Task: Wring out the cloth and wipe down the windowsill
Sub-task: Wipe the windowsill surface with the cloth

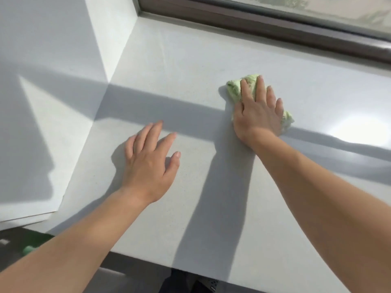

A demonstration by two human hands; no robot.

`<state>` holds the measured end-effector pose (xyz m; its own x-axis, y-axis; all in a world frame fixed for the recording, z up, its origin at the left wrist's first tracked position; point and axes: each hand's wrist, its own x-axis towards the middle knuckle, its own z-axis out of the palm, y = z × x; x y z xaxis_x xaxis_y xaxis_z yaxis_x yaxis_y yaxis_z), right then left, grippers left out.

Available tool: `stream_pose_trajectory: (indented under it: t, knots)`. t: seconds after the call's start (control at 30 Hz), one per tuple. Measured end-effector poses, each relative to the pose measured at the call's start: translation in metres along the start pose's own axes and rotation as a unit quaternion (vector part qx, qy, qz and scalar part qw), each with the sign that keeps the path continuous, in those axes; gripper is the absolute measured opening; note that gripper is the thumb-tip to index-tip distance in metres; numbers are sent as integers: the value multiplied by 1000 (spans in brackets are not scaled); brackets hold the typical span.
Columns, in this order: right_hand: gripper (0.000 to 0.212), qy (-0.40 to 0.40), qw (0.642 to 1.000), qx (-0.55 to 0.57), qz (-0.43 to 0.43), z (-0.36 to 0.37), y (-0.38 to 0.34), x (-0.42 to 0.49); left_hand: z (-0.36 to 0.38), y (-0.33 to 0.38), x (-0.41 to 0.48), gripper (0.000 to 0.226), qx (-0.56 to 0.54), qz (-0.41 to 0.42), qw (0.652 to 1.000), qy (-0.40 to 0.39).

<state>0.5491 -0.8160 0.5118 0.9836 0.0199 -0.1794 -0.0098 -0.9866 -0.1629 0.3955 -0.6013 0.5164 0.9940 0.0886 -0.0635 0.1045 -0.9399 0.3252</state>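
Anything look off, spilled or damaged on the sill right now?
Nothing stands out. The sill looks intact, with no puddle or crack visible; the dark bands across it are shadows. The right hand presses the bunched green cloth flat on it, and the left hand is spread open and empty beside it.

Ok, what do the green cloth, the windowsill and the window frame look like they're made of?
Green cloth: soft, nubby fabric, probably microfibre or terry, bunched under the right hand.
Windowsill: hard, smooth, faintly speckled white slab with a glossy glare, possibly stone or composite.
Window frame: dark brown, semi-gloss, maybe coated metal or plastic.
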Motion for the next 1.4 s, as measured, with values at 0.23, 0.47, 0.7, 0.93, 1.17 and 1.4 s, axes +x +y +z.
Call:
stream_pose_trajectory:
  t: [0.23,0.47,0.7,0.93,1.17,1.4]
  knots:
    - [54,-11,976,-27,-218,1,-9,-10,6,6,117,63,77,17,996,-36]
    - [57,32,999,20,-21,-3,-31,61,5,8,119,67,106,19,993,-44]
    - [54,16,994,-15,-105,-12,-17,85,3,10,130,60,86,17,996,-8]
    - [53,21,993,-10,-113,-6,-51,93,13,27,162,66,48,8,999,6]
    - [51,10,970,-23,-244,-15,-83,156,15,21,167,68,82,15,996,-1]
    - [53,44,997,4,-65,-29,34,140,14,21,165,68,82,19,996,-20]
